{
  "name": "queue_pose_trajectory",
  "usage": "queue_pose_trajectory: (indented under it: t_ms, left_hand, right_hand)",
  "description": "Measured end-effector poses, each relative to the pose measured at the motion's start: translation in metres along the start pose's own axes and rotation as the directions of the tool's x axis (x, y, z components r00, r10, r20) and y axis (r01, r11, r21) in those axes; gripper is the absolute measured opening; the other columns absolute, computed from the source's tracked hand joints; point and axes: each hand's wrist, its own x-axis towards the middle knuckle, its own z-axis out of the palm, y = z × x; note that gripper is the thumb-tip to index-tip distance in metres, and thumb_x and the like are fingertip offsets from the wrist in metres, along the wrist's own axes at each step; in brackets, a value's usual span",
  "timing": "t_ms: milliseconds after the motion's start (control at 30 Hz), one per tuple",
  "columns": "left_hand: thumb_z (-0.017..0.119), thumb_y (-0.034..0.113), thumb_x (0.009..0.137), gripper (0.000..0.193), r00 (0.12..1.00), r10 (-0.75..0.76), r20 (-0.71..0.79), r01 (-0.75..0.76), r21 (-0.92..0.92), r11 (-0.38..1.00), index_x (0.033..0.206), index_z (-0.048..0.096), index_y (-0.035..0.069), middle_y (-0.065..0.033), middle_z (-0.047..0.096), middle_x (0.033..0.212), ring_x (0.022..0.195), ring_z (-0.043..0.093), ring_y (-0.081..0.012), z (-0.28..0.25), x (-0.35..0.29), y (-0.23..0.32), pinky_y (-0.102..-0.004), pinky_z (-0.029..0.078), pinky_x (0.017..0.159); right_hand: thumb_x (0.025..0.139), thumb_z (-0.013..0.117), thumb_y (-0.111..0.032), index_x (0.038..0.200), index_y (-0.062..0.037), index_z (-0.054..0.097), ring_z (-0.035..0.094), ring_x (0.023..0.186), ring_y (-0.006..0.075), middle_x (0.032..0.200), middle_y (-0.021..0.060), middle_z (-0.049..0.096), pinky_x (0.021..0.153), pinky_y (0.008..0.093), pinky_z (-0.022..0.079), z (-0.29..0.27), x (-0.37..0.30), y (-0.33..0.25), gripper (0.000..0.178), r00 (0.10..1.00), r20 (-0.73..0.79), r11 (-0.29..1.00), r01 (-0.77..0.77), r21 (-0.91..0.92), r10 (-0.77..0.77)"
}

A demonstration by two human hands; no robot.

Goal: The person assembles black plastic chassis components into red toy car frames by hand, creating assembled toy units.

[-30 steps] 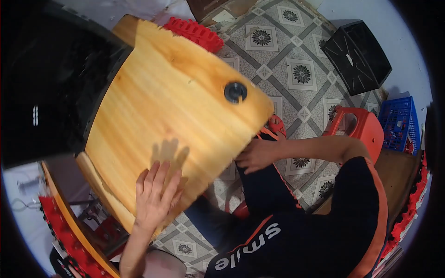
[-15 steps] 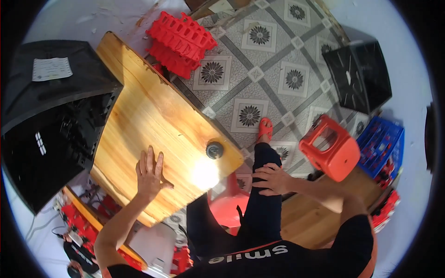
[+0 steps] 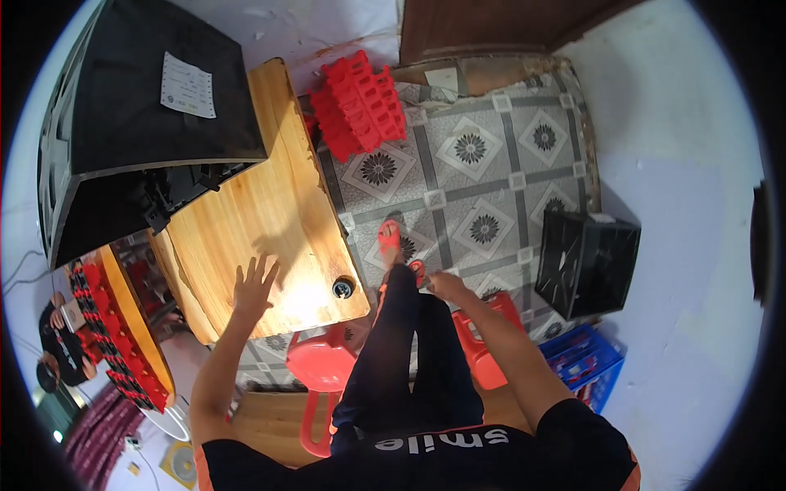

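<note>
Over the wooden table [image 3: 246,221], my left hand [image 3: 254,288] has its fingers spread and holds nothing. A shadow lies just beyond its fingertips; whether the palm touches the wood I cannot tell. Near the table's right corner is a small round black piece [image 3: 343,287]. My right hand [image 3: 444,286] hangs beside my leg above the tiled floor, fingers curled in, with no object visible in it. A large black bin [image 3: 115,164] with a white paper label lies on its side at the table's left, its opening toward me and black parts inside.
Stacked red trays [image 3: 358,106] stand beyond the table. Red plastic stools [image 3: 321,360] are close to my legs. To the right are a black box [image 3: 585,263] and a blue crate [image 3: 580,360]. Another person [image 3: 65,340] is at the far left, by a bench holding red trays.
My right hand has left my thigh and now hangs in the air. My body and view have turned and shifted, with both legs now right of the table. My left hand stays over the tabletop.
</note>
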Motion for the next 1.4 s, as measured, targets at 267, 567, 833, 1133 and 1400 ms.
queue_pose_trajectory:
  t_ms: [267,567,833,1133,1400]
  left_hand:
    - [0.074,0.029,0.081,0.067,0.899,-0.262,-0.351,-0.303,-0.93,0.207,0.135,0.047,0.003,-0.0228,0.058,0.124,0.115,0.057,-0.0361,-0.173,0.077,0.159,-0.0416,0.048,0.094]
    - [0.074,0.048,0.08,0.103,0.922,-0.022,0.386,0.052,-0.18,-0.982,0.153,0.007,0.018,-0.0112,0.029,0.15,0.127,0.043,-0.0316,-0.114,0.389,0.228,-0.0444,0.04,0.095]
    - [0.076,0.037,0.081,0.088,0.716,-0.334,0.613,-0.511,0.136,-0.849,0.146,0.021,0.015,-0.0058,0.039,0.144,0.133,0.036,-0.0236,-0.1,0.564,0.217,-0.0496,0.035,0.101]
    - [0.073,0.009,0.082,0.068,0.598,-0.424,0.68,-0.7,0.186,-0.689,0.138,0.035,0.011,-0.0063,0.051,0.132,0.115,0.054,-0.0196,-0.137,0.538,0.224,-0.0352,0.045,0.097]
    - [0.068,0.014,0.088,0.073,0.451,-0.339,0.826,-0.679,0.07,-0.731,0.146,0.024,0.007,-0.0085,0.046,0.138,0.122,0.049,-0.021,-0.284,0.238,0.323,-0.0362,0.041,0.103]
  right_hand:
    - [0.086,0.059,-0.024,0.111,-0.0048,0.064,0.065,0.091,0.0306,0.097,0.0174,0.067,0.08,0.0412,0.049,-0.239,0.141,0.025,0.032,0.956,-0.276,0.992,0.116,0.041,-0.1]
    - [0.085,0.067,-0.024,0.111,-0.0041,0.061,0.061,0.076,0.0131,0.092,0.0055,0.065,0.063,0.0299,0.049,-0.397,0.401,-0.028,0.033,0.976,-0.212,0.678,0.123,0.725,0.049]
    - [0.078,0.078,-0.019,0.112,-0.0001,0.06,0.065,0.087,0.0257,0.105,0.0103,0.066,0.072,0.0435,0.055,-0.441,0.58,-0.045,0.042,0.994,-0.09,0.407,0.058,0.912,0.06]
    - [0.075,0.079,-0.014,0.126,-0.0143,0.051,0.064,0.089,0.0212,0.109,0.0078,0.062,0.069,0.0386,0.054,-0.457,0.514,-0.052,0.058,0.977,-0.167,0.42,0.207,0.884,-0.131]
    - [0.086,0.068,-0.016,0.13,-0.0113,0.048,0.058,0.106,0.0141,0.12,0.0022,0.055,0.084,0.0322,0.049,-0.472,0.218,-0.056,0.048,0.959,0.032,0.469,0.107,0.877,-0.28]
